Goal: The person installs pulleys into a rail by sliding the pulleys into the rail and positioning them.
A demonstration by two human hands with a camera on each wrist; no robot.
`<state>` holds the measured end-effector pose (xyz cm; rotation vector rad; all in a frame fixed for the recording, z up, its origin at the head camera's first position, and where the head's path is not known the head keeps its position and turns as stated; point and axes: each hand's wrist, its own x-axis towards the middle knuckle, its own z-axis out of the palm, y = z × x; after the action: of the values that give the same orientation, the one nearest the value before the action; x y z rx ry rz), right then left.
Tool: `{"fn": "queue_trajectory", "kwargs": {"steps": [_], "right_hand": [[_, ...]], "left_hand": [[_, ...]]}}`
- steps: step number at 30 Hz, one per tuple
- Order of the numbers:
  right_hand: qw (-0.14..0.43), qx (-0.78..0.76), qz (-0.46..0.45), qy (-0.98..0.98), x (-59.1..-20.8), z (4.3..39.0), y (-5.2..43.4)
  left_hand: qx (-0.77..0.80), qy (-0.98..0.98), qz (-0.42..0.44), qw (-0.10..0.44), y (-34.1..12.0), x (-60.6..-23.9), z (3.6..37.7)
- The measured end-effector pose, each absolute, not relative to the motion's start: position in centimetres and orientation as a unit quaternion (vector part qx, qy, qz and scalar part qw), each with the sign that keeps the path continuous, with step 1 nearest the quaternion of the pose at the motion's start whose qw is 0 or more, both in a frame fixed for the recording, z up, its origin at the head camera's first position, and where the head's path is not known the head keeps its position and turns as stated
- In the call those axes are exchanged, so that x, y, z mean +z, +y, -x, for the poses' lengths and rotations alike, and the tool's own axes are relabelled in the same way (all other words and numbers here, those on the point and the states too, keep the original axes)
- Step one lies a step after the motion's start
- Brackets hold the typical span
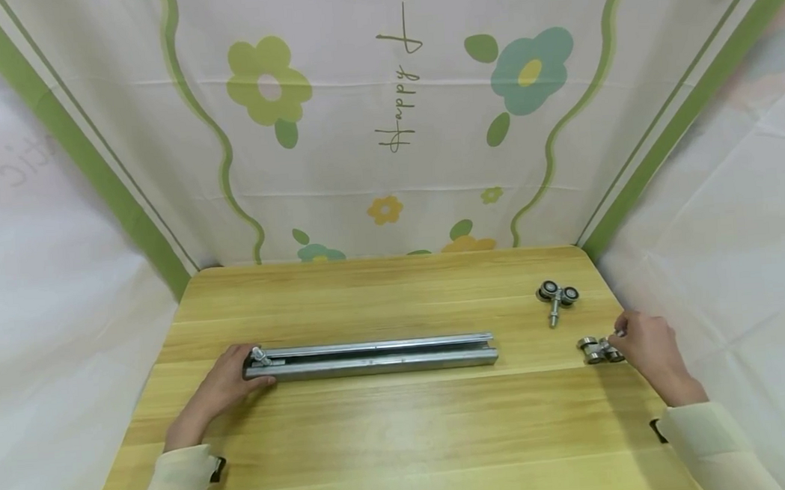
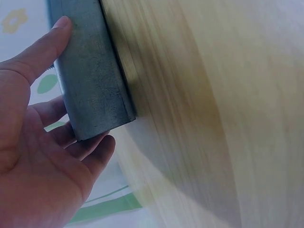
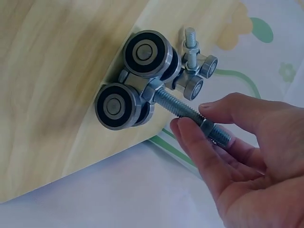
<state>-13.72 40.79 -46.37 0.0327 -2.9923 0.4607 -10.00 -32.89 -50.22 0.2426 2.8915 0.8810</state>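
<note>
A steel channel track (image 1: 386, 364) lies lengthwise on the table, its slot facing up. My left hand (image 1: 228, 382) grips its left end, the thumb on the near wall; the left wrist view shows the track's plain grey side (image 2: 95, 71) between thumb and fingers. A threaded bolt (image 1: 261, 356) sticks up from the slot there; what it joins inside is hidden. On the right, my right hand (image 1: 651, 349) pinches the bolt (image 3: 178, 104) of a roller trolley (image 1: 595, 350), whose black-and-steel wheels (image 3: 145, 52) are near the table surface. Another roller trolley (image 1: 555, 299) sits farther back, bolt pointing towards me.
The wooden table (image 1: 391, 440) has its right edge close to my right hand. White cloth printed with flowers (image 1: 387, 163) hangs behind the table and along both sides.
</note>
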Motion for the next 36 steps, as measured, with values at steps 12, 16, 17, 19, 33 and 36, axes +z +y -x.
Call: {"fn": "queue_trajectory", "kwargs": {"steps": [12, 16, 17, 19, 33, 36], "right_hand": [[-0.004, 0.125, -0.047, -0.991, -46.4, 14.3, 40.8], [-0.016, 0.126, -0.056, -0.990, -46.7, 14.3, 40.8], [-0.013, 0.126, -0.062, -0.990, -46.8, 14.3, 40.8], [-0.007, 0.124, -0.073, -0.990, -46.8, 14.4, 40.8], [0.005, 0.115, -0.094, -0.989, -46.8, 15.1, 40.5], [0.015, 0.106, -0.108, -0.988, -46.9, 15.2, 40.0]], "left_hand": [[0.297, 0.950, -0.079, 0.049, -32.7, -50.4, 9.6], [0.298, 0.950, -0.078, 0.051, -32.7, -50.3, 9.6], [0.298, 0.950, -0.077, 0.051, -32.7, -50.3, 9.6], [0.298, 0.950, -0.076, 0.051, -32.7, -50.3, 9.6], [0.294, 0.951, -0.075, 0.055, -32.9, -49.9, 9.8], [0.294, 0.951, -0.074, 0.059, -32.9, -50.0, 9.8]]}}
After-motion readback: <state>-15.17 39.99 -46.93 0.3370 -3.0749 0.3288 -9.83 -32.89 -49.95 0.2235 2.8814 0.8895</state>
